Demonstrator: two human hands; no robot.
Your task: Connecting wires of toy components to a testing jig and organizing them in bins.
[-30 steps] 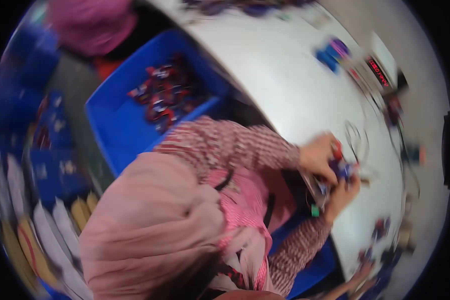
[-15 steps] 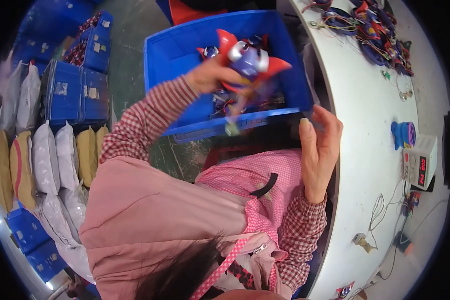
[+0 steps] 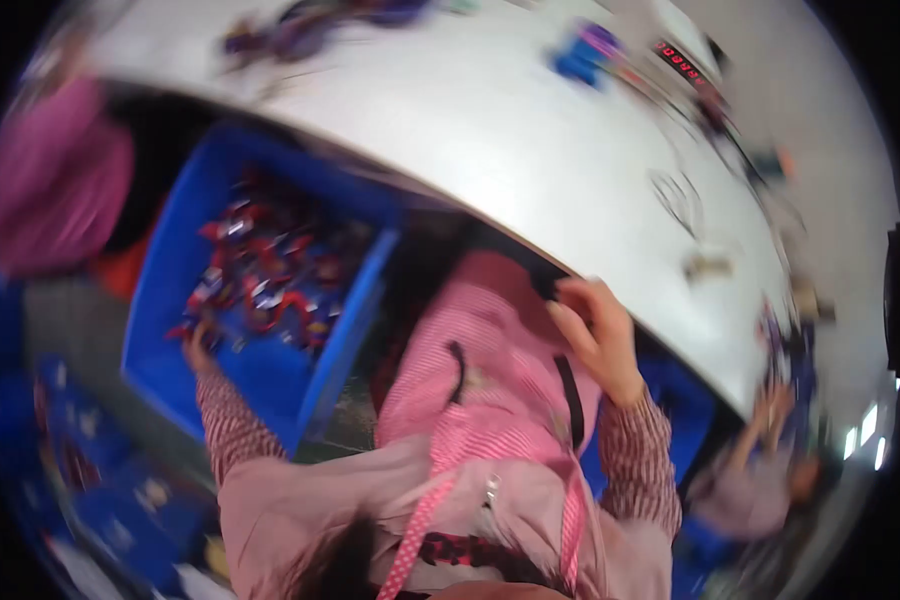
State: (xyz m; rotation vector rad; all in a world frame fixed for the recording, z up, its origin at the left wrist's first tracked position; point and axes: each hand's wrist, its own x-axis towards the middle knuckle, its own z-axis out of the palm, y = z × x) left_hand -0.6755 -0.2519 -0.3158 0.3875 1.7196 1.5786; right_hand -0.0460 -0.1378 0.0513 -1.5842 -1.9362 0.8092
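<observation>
Pretty blurry shot, the head is clearly swinging. Left hand (image 3: 198, 345) is down in the blue bin (image 3: 270, 385) at about 9 o'clock, buried among the red and purple toys (image 3: 270, 280) piled in there. Too smeared to tell whether its fingers are closed on one or just resting on the heap. Half a second ago that same hand was holding a red and purple toy up over the bin; now it's low in the pile and no toy is raised.

Right hand (image 3: 598, 335) sits at the near edge of the white surface (image 3: 510, 130), roughly 3 o'clock from centre, fingers curled narrow and holding nothing I can make out. Earlier it hovered open beside the bin, so it has shifted over to the surface edge.

The view has also turned: the bin was at the top before and is now off to the left. Another person (image 3: 760, 480) works at about 4 o'clock, and small coloured parts (image 3: 585, 55) lie at the surface's far side around 12 to 1 o'clock.
</observation>
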